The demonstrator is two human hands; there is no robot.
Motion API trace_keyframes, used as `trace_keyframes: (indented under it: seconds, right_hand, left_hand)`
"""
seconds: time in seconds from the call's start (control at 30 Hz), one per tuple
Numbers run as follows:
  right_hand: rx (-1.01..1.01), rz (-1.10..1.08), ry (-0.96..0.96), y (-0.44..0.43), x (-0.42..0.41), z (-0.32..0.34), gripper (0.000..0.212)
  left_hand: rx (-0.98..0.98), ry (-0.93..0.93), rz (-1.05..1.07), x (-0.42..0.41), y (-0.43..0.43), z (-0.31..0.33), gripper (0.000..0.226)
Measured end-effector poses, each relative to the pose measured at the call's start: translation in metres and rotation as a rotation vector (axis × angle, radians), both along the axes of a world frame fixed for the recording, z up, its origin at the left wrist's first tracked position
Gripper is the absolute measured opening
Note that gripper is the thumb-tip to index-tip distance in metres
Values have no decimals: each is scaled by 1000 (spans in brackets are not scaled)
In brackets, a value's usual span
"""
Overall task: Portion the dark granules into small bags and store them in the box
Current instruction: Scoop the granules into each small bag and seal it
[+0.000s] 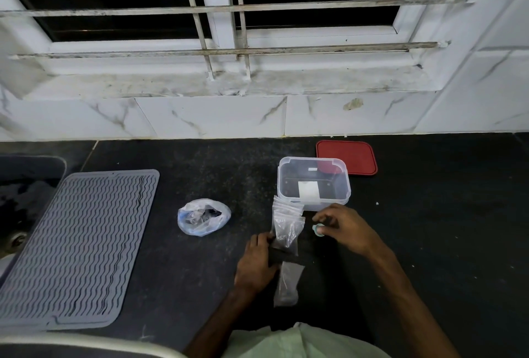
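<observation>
Closest to me, at the bottom edge, I see the person's pale green garment (300, 342), with both forearms reaching forward over the dark speckled tabletop (435, 243). Just ahead of it a single small bag (287, 283) lies flat on the tabletop, clear, with something dark inside, beside the left wrist.

The left hand (256, 261) has its fingers curled round the lower end of a bunch of small bags (287, 221). The bunch stands up from that grip, and its tops fan out toward the box. A dark patch shows at the gripped end. The right hand (345, 227) is just right of the bunch, with fingertips and thumb pinching a small pale-green object (319, 229). I cannot tell what that object is.

To the left, apart from both hands, a crumpled plastic bag (203, 217) holds the dark granules (210, 213). Farther left lies a grey ridged mat (77, 246), with a sink (20, 200) at the frame edge.

Just beyond the hands stands the clear box (313, 183), open, with a white label on its near wall. Its red lid (347, 157) lies flat behind it, to the right. Behind all this rise white marbled wall tiles (211, 117) and a barred window (223, 8), dark outside.
</observation>
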State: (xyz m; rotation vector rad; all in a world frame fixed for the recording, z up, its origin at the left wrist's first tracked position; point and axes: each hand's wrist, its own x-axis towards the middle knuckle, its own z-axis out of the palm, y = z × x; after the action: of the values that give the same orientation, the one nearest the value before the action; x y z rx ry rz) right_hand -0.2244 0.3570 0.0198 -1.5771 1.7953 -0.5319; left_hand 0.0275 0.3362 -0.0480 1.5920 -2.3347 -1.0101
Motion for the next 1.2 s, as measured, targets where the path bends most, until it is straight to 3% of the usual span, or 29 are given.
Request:
trace_keyframes:
  seconds: [0.17, 0.33, 0.47, 0.57, 0.63, 0.7, 0.77, 0.87, 1.0, 1.2]
  right_hand:
    - [-42, -7, 24, 20, 7, -8, 21]
    - [-82, 205, 19, 47, 40, -19, 11]
    - [-39, 266, -18, 59, 63, -16, 44]
    - [87, 317, 75, 57, 66, -20, 71]
    - [134, 401, 191, 52, 63, -26, 66]
    - [133, 398, 183, 45, 62, -29, 45]
    - [127, 335, 93, 38, 62, -31, 31]
    - [113, 150, -234, 31, 62, -35, 20]
    - [76, -116, -583, 24, 69, -32, 14]
    - [184, -360, -774, 20, 77, -25, 13]
  left_hand:
    - [-69, -103, -110, 8, 16, -1, 79]
    - [-55, -132, -175, 26, 27, -8, 63]
    - [34, -43, -53, 40, 25, -12, 56]
    - [36, 17, 16, 44, 21, -13, 51]
    - [50, 43, 32, 44, 19, -12, 47]
    - [67, 67, 35, 43, 16, -12, 46]
    - [91, 87, 45, 42, 13, -11, 44]
    - [158, 162, 86, 39, 8, -7, 34]
    - [308, 430, 88, 36, 2, 1, 25]
    - [399, 626, 273, 27, 6, 36, 24]
